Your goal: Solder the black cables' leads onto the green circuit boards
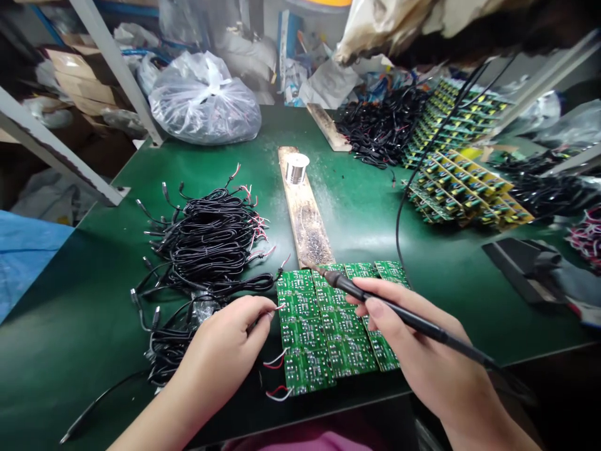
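My right hand [417, 338] is closed around a black soldering iron [399, 310], its tip pointing left over the top edge of the green circuit boards [350, 322]. The boards lie side by side in rows at the table's front. At their left edge, my left hand [235, 335] pinches a thin cable wire [280, 307] against a board. Red and white wires [278, 393] stick out from the lower left boards. Bundled black cables [206, 235] with bare red and white ends lie beyond and beside my left hand.
A scorched wooden strip [307, 216] carries a solder spool [297, 169] beyond the boards. Stacked boards with components [469, 191] and a black cable heap [380, 125] occupy the right rear. A tied plastic bag [206, 100] sits at the back left, near a metal post [117, 69].
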`<control>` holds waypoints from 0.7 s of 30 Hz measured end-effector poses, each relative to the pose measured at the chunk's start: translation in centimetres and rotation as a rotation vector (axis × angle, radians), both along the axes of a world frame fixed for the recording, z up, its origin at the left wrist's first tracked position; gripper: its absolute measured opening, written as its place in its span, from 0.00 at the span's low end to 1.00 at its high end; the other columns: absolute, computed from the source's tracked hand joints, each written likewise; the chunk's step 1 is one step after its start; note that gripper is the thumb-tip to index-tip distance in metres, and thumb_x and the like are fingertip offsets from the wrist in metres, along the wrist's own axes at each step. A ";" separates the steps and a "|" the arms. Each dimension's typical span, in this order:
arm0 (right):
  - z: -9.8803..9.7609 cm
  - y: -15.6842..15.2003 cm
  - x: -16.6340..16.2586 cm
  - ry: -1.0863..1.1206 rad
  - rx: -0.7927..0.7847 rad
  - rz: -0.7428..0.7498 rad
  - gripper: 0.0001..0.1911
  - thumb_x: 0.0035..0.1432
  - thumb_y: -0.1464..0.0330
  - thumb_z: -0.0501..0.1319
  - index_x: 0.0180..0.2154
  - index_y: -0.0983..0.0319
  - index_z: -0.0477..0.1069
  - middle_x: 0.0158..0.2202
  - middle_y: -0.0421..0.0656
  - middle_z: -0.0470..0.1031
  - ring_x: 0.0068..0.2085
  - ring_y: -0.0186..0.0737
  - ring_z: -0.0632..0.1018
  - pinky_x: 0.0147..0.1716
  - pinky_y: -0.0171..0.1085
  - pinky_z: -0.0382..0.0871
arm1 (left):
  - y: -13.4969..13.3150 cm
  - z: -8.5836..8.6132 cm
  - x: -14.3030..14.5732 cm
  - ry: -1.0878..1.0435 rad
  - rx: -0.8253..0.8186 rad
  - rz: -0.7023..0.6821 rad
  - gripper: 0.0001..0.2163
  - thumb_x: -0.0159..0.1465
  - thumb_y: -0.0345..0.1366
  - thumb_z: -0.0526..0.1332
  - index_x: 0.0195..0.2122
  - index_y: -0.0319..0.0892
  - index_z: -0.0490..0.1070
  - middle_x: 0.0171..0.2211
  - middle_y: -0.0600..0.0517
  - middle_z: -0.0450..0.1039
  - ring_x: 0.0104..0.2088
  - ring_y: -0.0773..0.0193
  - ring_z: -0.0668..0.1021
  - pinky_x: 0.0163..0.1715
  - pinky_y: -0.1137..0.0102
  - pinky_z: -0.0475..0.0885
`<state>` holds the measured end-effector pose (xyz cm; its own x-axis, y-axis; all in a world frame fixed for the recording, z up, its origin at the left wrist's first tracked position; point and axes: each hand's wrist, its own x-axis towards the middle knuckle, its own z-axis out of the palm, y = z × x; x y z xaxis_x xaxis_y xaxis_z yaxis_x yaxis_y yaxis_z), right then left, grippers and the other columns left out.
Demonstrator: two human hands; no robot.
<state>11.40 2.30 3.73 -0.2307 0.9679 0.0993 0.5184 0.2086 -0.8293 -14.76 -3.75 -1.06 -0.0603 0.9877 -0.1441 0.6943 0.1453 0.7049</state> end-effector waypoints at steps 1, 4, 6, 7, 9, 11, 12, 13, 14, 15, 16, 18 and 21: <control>-0.1 -0.5 0.4 -0.010 -0.001 0.003 0.12 0.67 0.60 0.62 0.51 0.44 0.78 0.42 0.36 0.84 0.39 0.38 0.84 0.38 0.35 0.82 | 0.0 0.2 0.0 -0.021 -0.007 0.001 0.10 0.72 0.39 0.54 0.45 0.53 0.75 0.45 0.59 0.79 0.44 0.63 0.79 0.45 0.69 0.70; -0.3 -1.8 1.1 -0.042 0.017 0.012 0.13 0.67 0.60 0.62 0.52 0.42 0.77 0.44 0.34 0.84 0.40 0.37 0.85 0.39 0.32 0.82 | 0.1 0.9 0.2 -0.031 -0.060 0.013 0.08 0.70 0.37 0.54 0.41 0.51 0.74 0.39 0.59 0.79 0.38 0.64 0.78 0.39 0.69 0.69; -0.1 -2.4 1.1 -0.054 0.048 0.010 0.12 0.67 0.60 0.62 0.51 0.42 0.77 0.43 0.33 0.84 0.40 0.36 0.85 0.42 0.31 0.81 | 0.2 1.1 0.5 0.004 -0.100 0.016 0.07 0.69 0.36 0.54 0.39 0.50 0.73 0.35 0.58 0.78 0.35 0.63 0.78 0.36 0.69 0.67; 0.0 -2.8 1.1 -0.055 0.057 0.003 0.12 0.67 0.61 0.62 0.50 0.42 0.78 0.43 0.33 0.85 0.39 0.36 0.86 0.43 0.30 0.81 | 0.2 1.2 0.7 0.029 -0.114 0.015 0.07 0.68 0.36 0.54 0.37 0.49 0.72 0.33 0.58 0.77 0.33 0.63 0.77 0.34 0.69 0.66; 0.3 -3.5 0.9 -0.039 0.056 -0.024 0.10 0.67 0.61 0.61 0.48 0.43 0.78 0.42 0.32 0.85 0.38 0.35 0.86 0.43 0.29 0.81 | 0.3 1.2 1.1 0.084 -0.129 0.012 0.06 0.67 0.35 0.55 0.36 0.49 0.71 0.32 0.58 0.77 0.33 0.63 0.77 0.33 0.68 0.64; 0.5 -4.2 0.9 -0.015 0.043 -0.040 0.10 0.68 0.62 0.60 0.46 0.45 0.79 0.40 0.33 0.85 0.36 0.35 0.86 0.39 0.27 0.81 | 0.5 1.1 1.2 0.134 -0.141 0.012 0.06 0.67 0.36 0.55 0.36 0.49 0.71 0.34 0.58 0.78 0.34 0.62 0.77 0.33 0.68 0.62; 0.4 -4.4 0.9 -0.014 0.038 -0.032 0.10 0.67 0.63 0.60 0.46 0.46 0.78 0.39 0.33 0.85 0.36 0.35 0.86 0.37 0.26 0.81 | 0.5 1.0 1.3 0.157 -0.147 0.014 0.06 0.67 0.36 0.55 0.36 0.49 0.71 0.34 0.57 0.78 0.34 0.61 0.77 0.33 0.68 0.62; 0.4 -4.6 0.9 -0.021 0.036 -0.012 0.10 0.67 0.63 0.60 0.46 0.46 0.78 0.38 0.33 0.85 0.35 0.34 0.86 0.36 0.25 0.81 | 0.5 0.9 1.3 0.175 -0.152 0.015 0.06 0.67 0.37 0.55 0.36 0.49 0.71 0.34 0.57 0.78 0.35 0.61 0.77 0.33 0.68 0.62; 0.3 -4.8 0.9 -0.034 0.039 0.015 0.09 0.67 0.64 0.60 0.45 0.46 0.78 0.37 0.33 0.85 0.34 0.34 0.86 0.35 0.25 0.81 | 0.6 0.8 1.3 0.188 -0.158 0.014 0.06 0.67 0.37 0.55 0.36 0.49 0.71 0.35 0.57 0.78 0.35 0.61 0.77 0.34 0.67 0.62; 0.2 -4.9 0.9 -0.052 0.038 0.040 0.09 0.67 0.64 0.60 0.45 0.46 0.77 0.37 0.32 0.85 0.34 0.34 0.86 0.35 0.25 0.81 | 0.5 0.7 1.3 0.196 -0.162 0.014 0.06 0.67 0.37 0.55 0.36 0.49 0.71 0.35 0.57 0.78 0.35 0.60 0.77 0.34 0.67 0.62; 0.1 -4.9 0.8 -0.065 0.040 0.056 0.09 0.67 0.65 0.60 0.45 0.47 0.77 0.36 0.32 0.85 0.34 0.33 0.86 0.35 0.24 0.81 | 0.5 0.6 1.3 0.199 -0.164 0.015 0.07 0.68 0.37 0.55 0.36 0.49 0.71 0.35 0.57 0.78 0.35 0.60 0.77 0.34 0.67 0.62; -0.1 -4.8 0.6 -0.077 0.033 0.075 0.09 0.67 0.65 0.59 0.45 0.47 0.77 0.36 0.32 0.85 0.34 0.32 0.86 0.36 0.24 0.80 | 0.4 0.3 1.3 0.198 -0.159 0.018 0.07 0.69 0.39 0.55 0.36 0.50 0.72 0.35 0.57 0.78 0.36 0.61 0.78 0.34 0.67 0.62; -0.3 -4.6 0.2 -0.056 0.012 0.111 0.09 0.67 0.65 0.59 0.45 0.48 0.77 0.36 0.31 0.85 0.35 0.31 0.86 0.36 0.22 0.80 | 0.1 0.0 1.4 0.212 -0.143 0.023 0.08 0.70 0.41 0.55 0.37 0.50 0.72 0.35 0.58 0.78 0.35 0.61 0.78 0.34 0.67 0.61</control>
<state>11.57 -2.25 3.40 -0.3420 0.9349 0.0948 0.5366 0.2771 -0.7971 -13.40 -3.65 -1.07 -0.1269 0.9561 -0.2643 0.8198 0.2511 0.5146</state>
